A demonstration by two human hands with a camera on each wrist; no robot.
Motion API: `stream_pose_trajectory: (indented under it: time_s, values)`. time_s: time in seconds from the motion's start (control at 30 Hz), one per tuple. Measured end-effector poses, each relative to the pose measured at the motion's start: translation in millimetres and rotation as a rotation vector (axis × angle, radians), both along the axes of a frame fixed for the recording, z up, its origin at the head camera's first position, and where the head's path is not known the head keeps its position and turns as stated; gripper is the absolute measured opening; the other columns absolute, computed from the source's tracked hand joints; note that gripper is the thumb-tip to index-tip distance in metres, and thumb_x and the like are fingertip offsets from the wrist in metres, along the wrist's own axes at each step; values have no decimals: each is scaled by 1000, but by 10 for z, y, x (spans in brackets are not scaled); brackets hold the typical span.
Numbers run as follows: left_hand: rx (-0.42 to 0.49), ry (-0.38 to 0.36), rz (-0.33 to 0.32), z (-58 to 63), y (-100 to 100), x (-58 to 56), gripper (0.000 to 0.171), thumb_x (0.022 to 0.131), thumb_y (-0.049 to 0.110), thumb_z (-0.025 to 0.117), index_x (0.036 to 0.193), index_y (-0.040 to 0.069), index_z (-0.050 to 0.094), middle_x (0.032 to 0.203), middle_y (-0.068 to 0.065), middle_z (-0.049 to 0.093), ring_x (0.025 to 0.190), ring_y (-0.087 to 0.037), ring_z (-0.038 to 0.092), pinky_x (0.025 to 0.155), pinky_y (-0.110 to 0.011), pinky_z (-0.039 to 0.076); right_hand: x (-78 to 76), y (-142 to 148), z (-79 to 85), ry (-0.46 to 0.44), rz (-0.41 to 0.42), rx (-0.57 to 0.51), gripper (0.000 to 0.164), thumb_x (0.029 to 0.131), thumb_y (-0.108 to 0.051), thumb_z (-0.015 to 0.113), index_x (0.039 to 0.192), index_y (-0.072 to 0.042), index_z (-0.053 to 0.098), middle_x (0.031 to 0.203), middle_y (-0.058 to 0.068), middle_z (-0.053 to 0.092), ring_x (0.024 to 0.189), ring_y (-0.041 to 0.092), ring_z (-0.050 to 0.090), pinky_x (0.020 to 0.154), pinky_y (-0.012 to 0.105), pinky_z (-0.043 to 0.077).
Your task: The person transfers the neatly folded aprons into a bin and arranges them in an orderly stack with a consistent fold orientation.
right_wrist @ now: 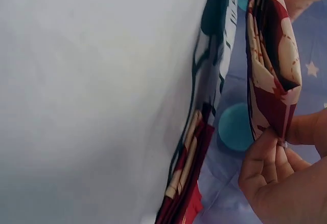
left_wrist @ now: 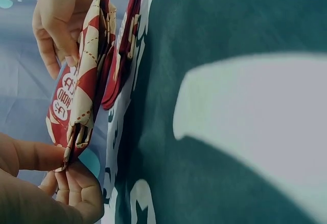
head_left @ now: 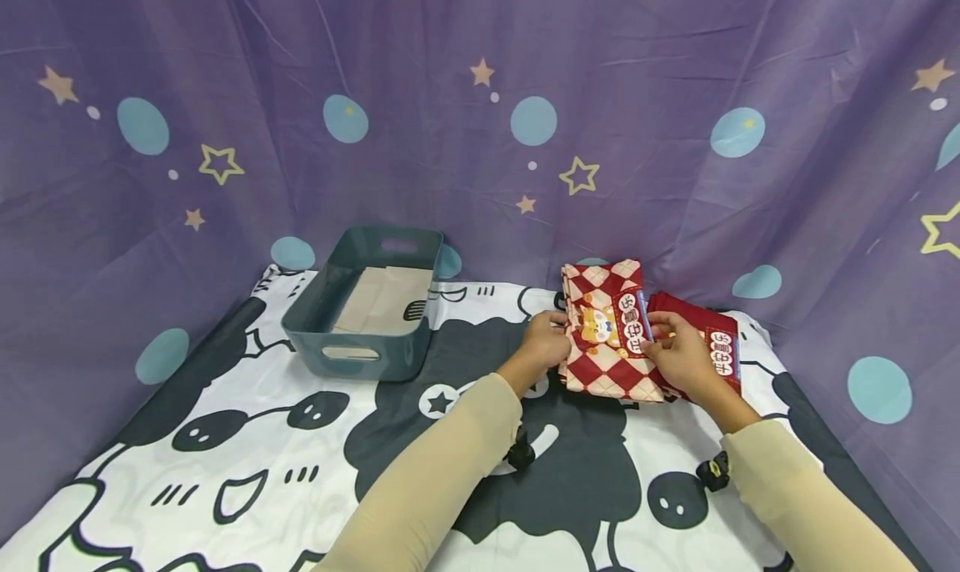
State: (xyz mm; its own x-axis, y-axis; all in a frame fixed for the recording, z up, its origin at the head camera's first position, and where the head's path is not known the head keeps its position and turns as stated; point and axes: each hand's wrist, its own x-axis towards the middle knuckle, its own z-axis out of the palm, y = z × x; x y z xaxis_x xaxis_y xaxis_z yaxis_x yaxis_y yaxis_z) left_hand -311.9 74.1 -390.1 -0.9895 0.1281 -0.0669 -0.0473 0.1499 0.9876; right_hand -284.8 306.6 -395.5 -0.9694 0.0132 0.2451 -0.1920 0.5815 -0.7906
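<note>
A folded red-and-cream checkered cloth (head_left: 600, 363), printed with a cartoon animal and white lettering, is held up between both hands. My left hand (head_left: 546, 340) pinches its left edge, thumb on one face and fingers on the other, as the left wrist view shows. On the opposite edge, my right hand (head_left: 681, 353) pinches the cloth between thumb and fingers. The folded layers (right_wrist: 260, 45) show edge-on in the right wrist view. Behind the right hand lies a second folded red cloth (head_left: 686, 312) with similar lettering, partly covered by the first one and the hand.
A dark teal plastic basket (head_left: 420, 359) with handle slots stands at the back left, flat beige pieces (head_left: 382, 297) inside it. A black-and-white cartoon sheet (head_left: 300, 447) covers the surface. A purple curtain (head_left: 442, 22) hangs close behind.
</note>
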Motion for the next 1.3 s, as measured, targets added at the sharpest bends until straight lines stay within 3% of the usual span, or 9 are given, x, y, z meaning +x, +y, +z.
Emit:
stream_pose_trajectory:
  time_s: [0.47, 0.83, 1.13, 1.3]
  values:
    - [-22, -10, -14, -35, -255, 9, 62, 73, -21, 47, 130, -1, 61, 109, -16, 64, 98, -23, 63, 72, -30, 55, 17, -258, -55, -37, 23, -49, 49, 95, 4, 62, 141, 8, 46, 115, 26, 54, 80, 24, 61, 56, 26, 54]
    - [4, -22, -46, 30, -485, 48, 65, 72, -24, 49, 133, -3, 56, 111, -17, 62, 96, -26, 64, 63, -30, 53, -2, -464, -62, -50, 25, -89, 48, 95, 5, 63, 140, 9, 47, 113, 27, 55, 83, 25, 63, 60, 25, 56]
    - [-16, -19, -51, 50, -673, 65, 66, 72, -23, 49, 134, -3, 55, 114, -20, 62, 96, -27, 65, 65, -30, 54, -8, -653, -74, -54, 11, -33, 47, 94, 2, 64, 139, 6, 49, 114, 25, 58, 87, 31, 65, 65, 29, 56]
    - [-22, -21, -42, 53, -823, 81, 66, 72, -23, 49, 135, -3, 54, 118, -22, 62, 101, -29, 65, 68, -31, 55, -12, -798, -85, -45, 22, -55, 46, 94, 3, 65, 137, 6, 49, 112, 25, 58, 85, 30, 66, 64, 29, 57]
